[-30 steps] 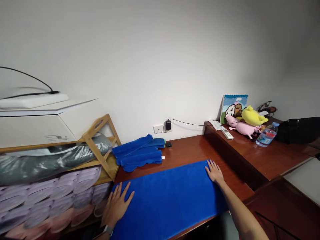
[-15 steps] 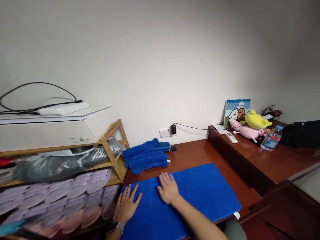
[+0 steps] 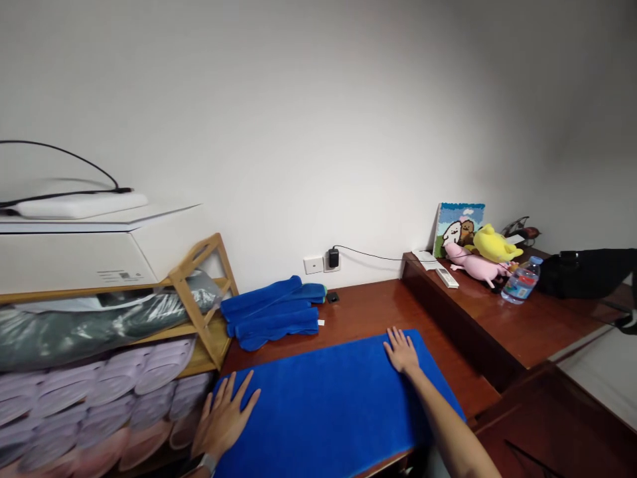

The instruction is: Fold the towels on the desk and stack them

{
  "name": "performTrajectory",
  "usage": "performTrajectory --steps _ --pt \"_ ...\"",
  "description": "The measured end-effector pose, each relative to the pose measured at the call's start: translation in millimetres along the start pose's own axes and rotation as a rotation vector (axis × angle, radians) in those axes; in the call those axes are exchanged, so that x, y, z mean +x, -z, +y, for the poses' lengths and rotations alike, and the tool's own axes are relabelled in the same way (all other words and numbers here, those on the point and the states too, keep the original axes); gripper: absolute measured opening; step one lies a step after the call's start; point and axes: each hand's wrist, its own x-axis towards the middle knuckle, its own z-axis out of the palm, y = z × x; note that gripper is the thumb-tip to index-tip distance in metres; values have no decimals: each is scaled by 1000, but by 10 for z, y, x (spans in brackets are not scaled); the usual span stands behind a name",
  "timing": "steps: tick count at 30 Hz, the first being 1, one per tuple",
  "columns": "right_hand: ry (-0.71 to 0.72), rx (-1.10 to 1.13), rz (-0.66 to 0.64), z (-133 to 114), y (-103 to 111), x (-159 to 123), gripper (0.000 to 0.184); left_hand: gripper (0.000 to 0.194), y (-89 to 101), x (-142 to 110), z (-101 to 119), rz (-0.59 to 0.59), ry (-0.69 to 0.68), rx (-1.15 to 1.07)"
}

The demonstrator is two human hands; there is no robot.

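A blue towel [image 3: 323, 405] lies spread out on the reddish-brown wooden table [image 3: 368, 302]. My left hand [image 3: 223, 415] rests at the towel's left edge, open, its fingers apart; a watch is on that wrist. Flat on the far right part of the towel is my right hand [image 3: 402, 352], also open with fingers spread. Neither hand holds anything. Behind the towel, by the wall, several blue rolled or folded towels [image 3: 273, 312] lie in a pile.
At left, a wooden rack [image 3: 202, 312] carries a white box [image 3: 64, 262] and rows of slippers [image 3: 164, 362]. On a raised ledge at right are a pink plush toy [image 3: 475, 267], a water bottle [image 3: 521, 282] and a remote [image 3: 446, 277]. A charger [image 3: 333, 257] is plugged into the wall.
My right hand has slid across the towel from its middle to the far right corner. My left hand stays by the left edge. The view has shifted slightly to the right.
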Motion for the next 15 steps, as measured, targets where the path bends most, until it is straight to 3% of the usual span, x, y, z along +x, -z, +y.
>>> performTrajectory --steps 3,6,12,15 --pt "-72 -15 31 466 -8 85 73 78 -38 22 -49 -27 -7 22" --pt "-88 -8 60 623 -78 154 74 79 -71 45 -75 -36 -1 12" --pt "-106 12 13 618 12 210 73 83 77 77 40 -80 73 -3" --pt "-130 13 -30 397 149 162 73 79 252 158 63 -132 85 4"
